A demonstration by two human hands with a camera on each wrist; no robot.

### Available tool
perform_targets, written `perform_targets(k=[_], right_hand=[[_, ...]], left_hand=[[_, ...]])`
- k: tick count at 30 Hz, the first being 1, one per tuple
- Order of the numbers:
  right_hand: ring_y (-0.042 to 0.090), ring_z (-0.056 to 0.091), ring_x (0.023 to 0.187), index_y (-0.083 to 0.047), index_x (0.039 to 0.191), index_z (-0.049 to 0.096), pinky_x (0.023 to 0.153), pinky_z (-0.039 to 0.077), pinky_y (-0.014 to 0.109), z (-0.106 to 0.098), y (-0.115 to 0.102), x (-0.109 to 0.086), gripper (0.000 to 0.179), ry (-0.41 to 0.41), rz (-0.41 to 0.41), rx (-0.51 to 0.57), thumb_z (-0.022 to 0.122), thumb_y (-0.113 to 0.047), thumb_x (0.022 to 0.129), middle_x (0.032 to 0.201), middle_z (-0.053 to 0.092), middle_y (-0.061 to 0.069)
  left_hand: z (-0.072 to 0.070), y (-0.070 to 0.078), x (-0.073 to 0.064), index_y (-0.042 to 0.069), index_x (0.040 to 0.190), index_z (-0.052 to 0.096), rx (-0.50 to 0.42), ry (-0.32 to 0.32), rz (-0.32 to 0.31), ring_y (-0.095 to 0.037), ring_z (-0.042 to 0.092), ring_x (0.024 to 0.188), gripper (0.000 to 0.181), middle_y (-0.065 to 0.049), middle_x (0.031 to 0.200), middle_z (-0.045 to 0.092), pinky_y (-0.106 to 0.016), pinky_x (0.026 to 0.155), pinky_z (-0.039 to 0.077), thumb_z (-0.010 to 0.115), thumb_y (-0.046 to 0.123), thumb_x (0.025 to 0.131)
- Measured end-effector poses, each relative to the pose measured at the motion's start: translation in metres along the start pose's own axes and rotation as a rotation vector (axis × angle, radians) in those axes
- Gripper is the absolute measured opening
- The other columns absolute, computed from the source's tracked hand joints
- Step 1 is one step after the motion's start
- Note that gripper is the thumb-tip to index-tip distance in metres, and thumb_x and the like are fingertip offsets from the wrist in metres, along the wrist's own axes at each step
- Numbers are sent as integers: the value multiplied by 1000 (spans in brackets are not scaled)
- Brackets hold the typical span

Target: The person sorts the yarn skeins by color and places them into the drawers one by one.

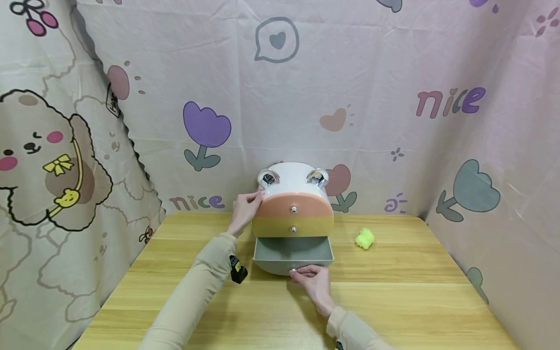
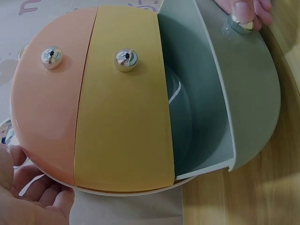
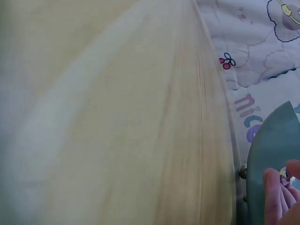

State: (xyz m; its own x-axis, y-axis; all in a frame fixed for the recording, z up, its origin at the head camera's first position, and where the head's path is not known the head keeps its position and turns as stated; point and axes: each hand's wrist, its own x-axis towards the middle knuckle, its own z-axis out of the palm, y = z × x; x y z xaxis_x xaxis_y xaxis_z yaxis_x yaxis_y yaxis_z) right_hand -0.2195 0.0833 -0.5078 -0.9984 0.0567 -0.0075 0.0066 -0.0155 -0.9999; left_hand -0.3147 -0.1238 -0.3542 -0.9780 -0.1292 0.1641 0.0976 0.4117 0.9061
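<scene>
A small rounded drawer box with a white top [image 1: 290, 176] and two shiny round eyes stands at the back of the table. Its orange drawer [image 1: 275, 205] and yellow drawer [image 1: 273, 226] are closed. The bottom grey-green drawer [image 1: 271, 267] is pulled out, and a pale curved line shows inside it in the left wrist view. With thumb and fingertips, my right hand [image 1: 316, 284] pinches that drawer's silver knob [image 2: 240, 26]. My left hand [image 1: 245, 211] grips the box's upper left edge beside one eye, its fingers curled against the side.
To the right of the box, a fuzzy yellow-green ball [image 1: 365, 238] lies on the wooden table [image 1: 393, 301]. A patterned cloth [image 1: 280, 97] hangs close behind the box and along both sides of the table.
</scene>
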Motion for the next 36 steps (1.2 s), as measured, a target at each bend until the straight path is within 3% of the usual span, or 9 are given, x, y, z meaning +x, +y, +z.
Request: perform_targets(k=[24,28,36], right_hand=[[30,77,75,17,96,68,70,63,35,-4,-2,-4,25,-51,-20,36,79,1,81,91,75,28],[25,77,72,17,98,67,67,63,33,-15,-3,-4,26,-137,-13,1,78,-1,83,92,75,29],[15,74,70,20,106,64,68,62,32,-65,-11,2,35,-430,25,-85,75,-7,88,96,73,33]], left_hand=[[-1,2,0,11,132,66,15,4,1,-31,60,129,41,-12,136,65,-46,106,47,59,36,101],[0,1,0,11,132,66,14,7,3,-30,61,128,41,-12,135,65,-45,105,47,59,36,100],[0,1,0,11,131,66,1,2,-5,-30,61,127,40,-13,135,65,-44,104,48,59,36,100]])
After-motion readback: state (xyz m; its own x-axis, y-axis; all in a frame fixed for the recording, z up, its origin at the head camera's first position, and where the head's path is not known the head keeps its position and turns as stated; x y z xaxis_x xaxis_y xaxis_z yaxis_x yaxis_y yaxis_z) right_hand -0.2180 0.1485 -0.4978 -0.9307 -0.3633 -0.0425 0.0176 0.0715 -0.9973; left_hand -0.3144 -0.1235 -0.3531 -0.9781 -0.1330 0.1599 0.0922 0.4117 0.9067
